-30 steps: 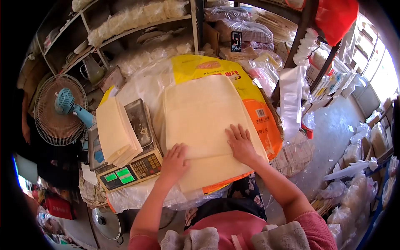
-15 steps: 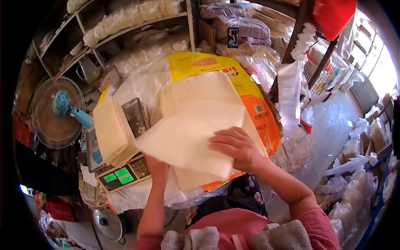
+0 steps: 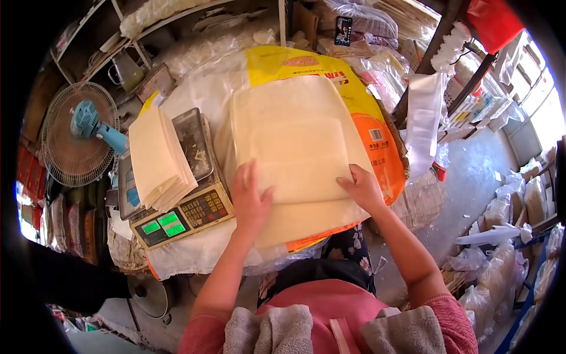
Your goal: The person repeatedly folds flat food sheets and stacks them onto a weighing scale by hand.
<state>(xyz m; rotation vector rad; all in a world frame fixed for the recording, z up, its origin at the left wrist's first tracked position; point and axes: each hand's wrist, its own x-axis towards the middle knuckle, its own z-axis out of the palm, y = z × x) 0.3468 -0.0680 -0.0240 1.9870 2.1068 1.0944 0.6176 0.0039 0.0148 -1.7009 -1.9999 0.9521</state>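
Note:
A thin cream sheet [image 3: 300, 156], folded into a smaller rectangle, lies on a stack of larger cream sheets [image 3: 283, 94]; they look like tofu skin. My left hand [image 3: 250, 197] rests on its left edge, fingers stretched out and thumb apart. At the right edge, my right hand [image 3: 364, 190] is closed, its thumb on top of the folded sheet and its other fingers partly hidden. To the left, a folded bundle of similar sheets [image 3: 156, 156] sits tilted on the tray of a digital scale [image 3: 203, 209] with lit green displays.
Under the stack spreads a yellow and orange printed sack [image 3: 377, 150]. A metal tray [image 3: 191, 138] lies on the scale beside the bundle. A blue fan [image 3: 85, 121] stands at the left, a lidded pot [image 3: 147, 295] below. Bagged goods [image 3: 492, 274] line the right side.
The loose sheet that my hands held tilted above the stack now lies flat and folded on it. My left hand came out from beneath it onto its left edge; my right hand moved right.

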